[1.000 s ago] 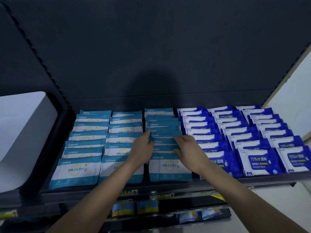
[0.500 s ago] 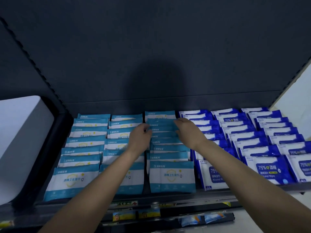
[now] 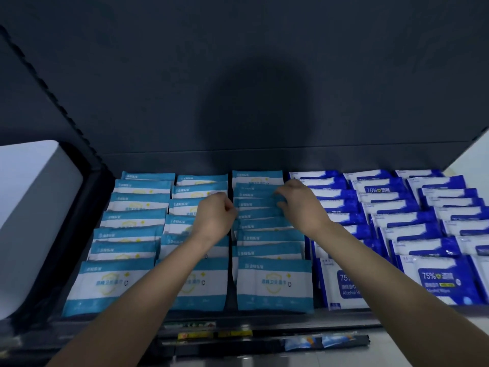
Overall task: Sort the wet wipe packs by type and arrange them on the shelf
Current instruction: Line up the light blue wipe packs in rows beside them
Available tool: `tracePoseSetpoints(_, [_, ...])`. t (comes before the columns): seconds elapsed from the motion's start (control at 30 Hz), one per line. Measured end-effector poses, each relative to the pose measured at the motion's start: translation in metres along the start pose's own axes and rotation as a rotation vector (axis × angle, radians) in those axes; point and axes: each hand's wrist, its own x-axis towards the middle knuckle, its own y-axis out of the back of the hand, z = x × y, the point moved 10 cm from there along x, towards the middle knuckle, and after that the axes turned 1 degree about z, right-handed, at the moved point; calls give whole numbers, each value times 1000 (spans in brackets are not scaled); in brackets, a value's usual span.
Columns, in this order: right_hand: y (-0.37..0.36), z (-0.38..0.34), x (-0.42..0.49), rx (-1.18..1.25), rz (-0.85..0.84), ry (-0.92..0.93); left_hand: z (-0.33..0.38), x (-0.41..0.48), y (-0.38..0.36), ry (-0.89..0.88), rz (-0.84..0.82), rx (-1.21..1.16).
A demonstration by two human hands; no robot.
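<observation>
The shelf (image 3: 344,317) carries two kinds of wet wipe packs, kept apart by side. Teal packs (image 3: 274,284), white with teal bands at top and bottom and a yellow shield mark, fill three rows on the left half. Blue packs (image 3: 444,282), deep blue and white and marked 75%, fill three rows on the right half. In every row the packs overlap from front to back like shingles, so only the front pack shows its whole face.
</observation>
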Motion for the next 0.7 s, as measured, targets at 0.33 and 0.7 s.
tracePoseSetpoints(0.33, [-6, 4, -48, -87, -172, 21, -1, -47, -11, -104, -107, 18])
tracePoseSetpoints(0.7, [-5, -9, -53, -21, -112, -36, -1, -70, -7, -17, -44, -112])
